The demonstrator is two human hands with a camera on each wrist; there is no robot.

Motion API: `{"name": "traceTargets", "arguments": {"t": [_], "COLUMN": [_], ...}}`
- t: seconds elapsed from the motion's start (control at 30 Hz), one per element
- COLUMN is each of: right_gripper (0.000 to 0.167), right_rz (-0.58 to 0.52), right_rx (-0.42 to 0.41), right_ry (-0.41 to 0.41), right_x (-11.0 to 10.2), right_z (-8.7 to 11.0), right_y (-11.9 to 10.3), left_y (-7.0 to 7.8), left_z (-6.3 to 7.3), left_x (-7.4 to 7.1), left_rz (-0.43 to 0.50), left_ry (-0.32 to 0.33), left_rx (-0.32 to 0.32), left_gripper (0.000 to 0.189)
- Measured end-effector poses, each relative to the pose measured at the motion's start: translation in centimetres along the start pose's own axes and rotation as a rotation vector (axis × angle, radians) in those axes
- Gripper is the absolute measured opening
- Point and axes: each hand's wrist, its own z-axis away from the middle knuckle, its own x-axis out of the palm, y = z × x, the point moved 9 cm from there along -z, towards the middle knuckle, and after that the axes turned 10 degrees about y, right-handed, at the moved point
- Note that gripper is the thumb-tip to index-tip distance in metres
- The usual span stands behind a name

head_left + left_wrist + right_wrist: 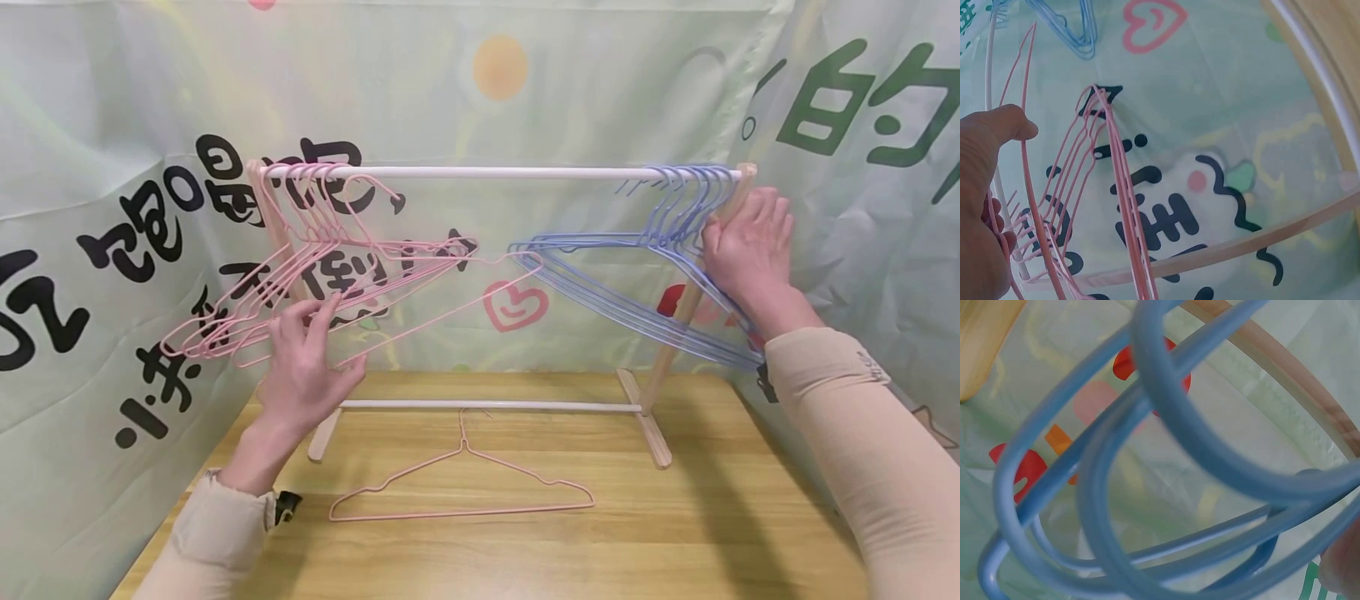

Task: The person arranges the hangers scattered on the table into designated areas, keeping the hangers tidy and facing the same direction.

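Observation:
My left hand [303, 367] is at the front pink hanger [442, 321], its thumb on the bottom bar and its other fingers curled behind. In the left wrist view the thumb [1019, 122] lies across that bar. Several more pink hangers [1125, 187] hang bunched behind it at the rack's left. My right hand [750, 246] grips the upper end of the rack's right wooden post [678, 329], beside several blue hangers [600, 287]. Its fingertips are hidden in the head view. Blue hanger ends [1094, 481] fill the right wrist view. One loose pink hanger [465, 510] lies on the table.
The white top rod [480, 172] spans the rack, with a lower white bar [487, 406] near the table [450, 558]. Wooden feet [652, 433] support it. A printed cloth [420, 92] stands close behind and at both sides.

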Motion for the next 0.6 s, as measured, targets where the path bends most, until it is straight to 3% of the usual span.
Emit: {"name": "traceTargets", "arguments": {"t": [0.4,0.6], "right_gripper": [0.050,0.050], "right_rz": [0.013,0.005], "right_rx": [0.013,0.009], "right_ry": [-0.021,-0.011], "right_x": [0.3,0.1], "right_z": [0.0,0.1], "right_y": [0.3,0.2], "left_y": [-2.3,-3.3], "left_z": [-2.5,-3.2], "left_x": [-0.8,-0.6], "left_rz": [-0.081,-0.122], "left_ry": [0.030,-0.014], "left_rx": [-0.005,-0.021], "left_gripper": [0.089,0.092]}}
